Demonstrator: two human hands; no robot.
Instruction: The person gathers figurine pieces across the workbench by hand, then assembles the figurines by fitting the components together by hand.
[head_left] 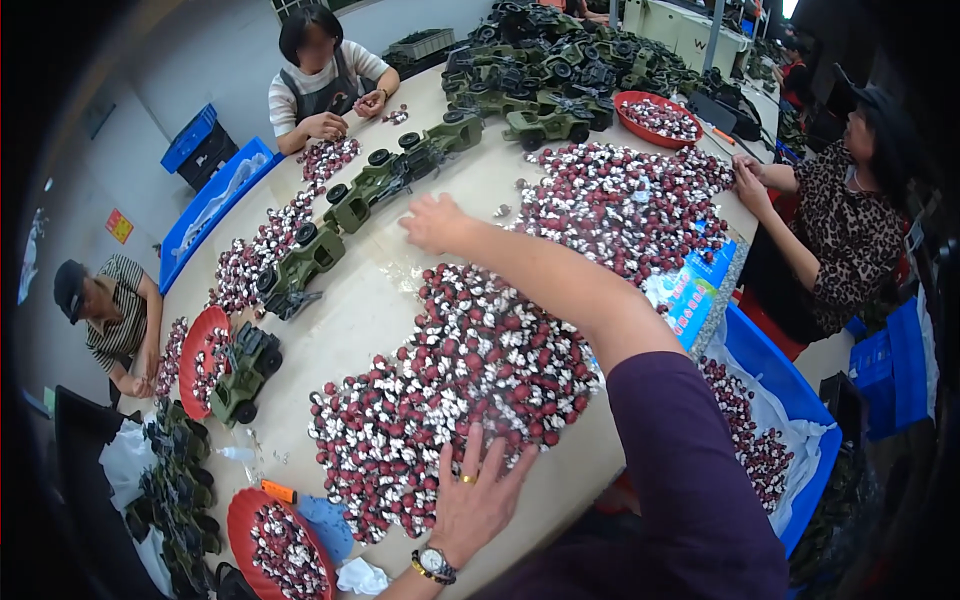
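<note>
My left hand (480,500), with a ring and a wristwatch, lies flat with fingers spread on the near edge of a wide pile of small maroon-and-white pieces (460,370). What these pieces are, I cannot make out. My right arm, in a purple sleeve, stretches across the table; the right hand (435,222) is open, fingers apart, over the bare tabletop. Beyond its fingertips runs a curved row of green toy jeeps (350,210). To the right of that forearm spreads a second pile of the same pieces (620,200).
Red trays (240,520) of pieces sit near left and far right. A jeep heap (560,60) covers the far end. Three people (325,80) work around the table. A blue bin (800,420) stands at right, an orange-handled tool (279,491) near left.
</note>
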